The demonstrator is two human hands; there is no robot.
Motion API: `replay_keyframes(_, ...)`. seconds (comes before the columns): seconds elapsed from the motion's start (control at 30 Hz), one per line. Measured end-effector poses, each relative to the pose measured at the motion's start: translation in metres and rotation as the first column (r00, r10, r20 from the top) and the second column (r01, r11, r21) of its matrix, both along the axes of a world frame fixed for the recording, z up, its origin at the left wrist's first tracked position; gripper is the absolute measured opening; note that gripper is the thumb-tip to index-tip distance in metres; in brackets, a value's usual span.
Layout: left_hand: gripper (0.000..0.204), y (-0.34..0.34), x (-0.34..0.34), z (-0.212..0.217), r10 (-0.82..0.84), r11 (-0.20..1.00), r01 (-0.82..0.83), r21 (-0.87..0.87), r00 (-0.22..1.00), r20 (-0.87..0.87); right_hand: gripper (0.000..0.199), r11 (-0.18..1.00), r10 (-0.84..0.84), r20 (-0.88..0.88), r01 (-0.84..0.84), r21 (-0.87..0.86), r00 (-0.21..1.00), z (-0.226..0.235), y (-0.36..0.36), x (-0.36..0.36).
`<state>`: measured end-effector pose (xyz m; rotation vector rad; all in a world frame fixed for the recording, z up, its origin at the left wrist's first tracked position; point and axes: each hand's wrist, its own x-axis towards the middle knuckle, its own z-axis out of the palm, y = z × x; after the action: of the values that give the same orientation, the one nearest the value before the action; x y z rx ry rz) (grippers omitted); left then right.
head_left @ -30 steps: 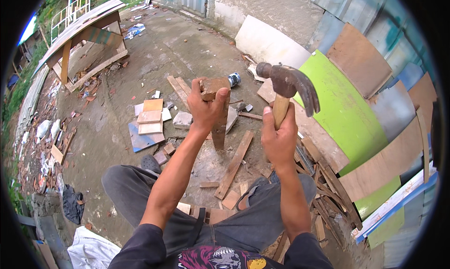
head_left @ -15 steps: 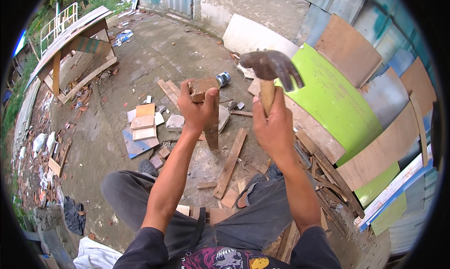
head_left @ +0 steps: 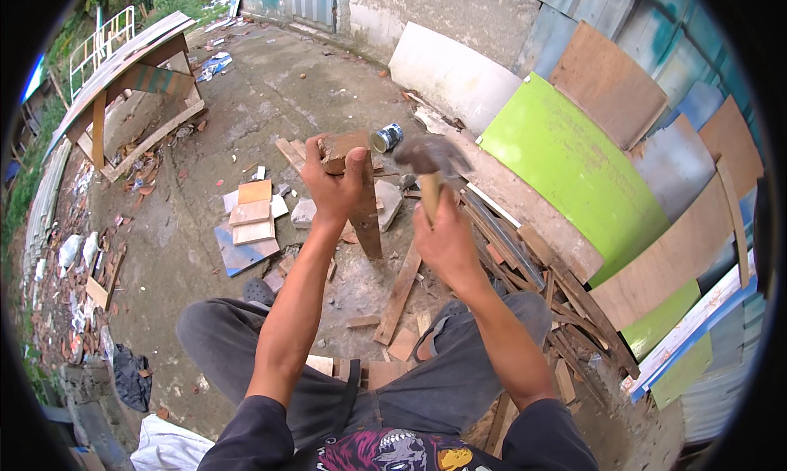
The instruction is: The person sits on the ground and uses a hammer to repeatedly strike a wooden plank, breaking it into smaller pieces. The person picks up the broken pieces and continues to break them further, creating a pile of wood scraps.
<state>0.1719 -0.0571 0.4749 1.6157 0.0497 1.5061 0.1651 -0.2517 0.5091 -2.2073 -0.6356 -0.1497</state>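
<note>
My left hand [head_left: 332, 191] is closed around a piece of brown wood [head_left: 367, 229] held up on end. Its blocky top shows between my thumb and fingers, and its narrow lower end reaches down near the ground. My right hand [head_left: 447, 240] grips the pale wooden handle of a claw hammer [head_left: 430, 154]. The hammer's head, blurred by motion, is to the right of the wood's top and apart from it. Behind the two hands, a tin can [head_left: 387, 137] lies on its side.
A loose plank [head_left: 398, 295] and grey stone chunks [head_left: 388, 202] lie around the upright wood. Small wood pieces [head_left: 250, 215] are stacked at left. Scrap sticks [head_left: 574, 303] and a lime-green panel [head_left: 574, 159] are at right. A wooden frame [head_left: 123, 94] stands far left.
The hammer has come down and left, closer to the wood, with my right hand. My left hand and the top of the wood have shifted slightly left.
</note>
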Motion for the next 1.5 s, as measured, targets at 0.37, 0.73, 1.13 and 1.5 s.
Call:
replay_keyframes(0.37, 0.052, 0.037, -0.019, -0.009, 0.096, 0.995, -0.098, 0.027, 0.994, 0.061, 0.029, 0.973, 0.071, -0.120, -0.043, 0.225, 0.990, -0.009, 0.020, -0.015)
replay_keyframes(0.73, 0.077, 0.094, -0.078, -0.049, 0.171, 0.958, -0.186, -0.219, 0.982, -0.086, 0.025, 0.782, 0.347, -0.811, 0.333, 0.527, 0.471, -0.085, 0.026, -0.031)
replay_keyframes(1.13, 0.087, 0.123, -0.101, -0.062, 0.203, 0.889, -0.208, -0.407, 0.977, -0.056, 0.025, 0.548, 0.803, -0.594, 0.455, 0.702, -0.051, -0.104, 0.115, -0.096)
replay_keyframes(1.5, 0.087, 0.125, -0.100, -0.092, 0.229, 0.899, -0.239, -0.368, 0.971, -0.072, 0.019, 0.666, 0.739, -0.669, 0.228, 0.710, -0.075, -0.102, 0.125, -0.108)
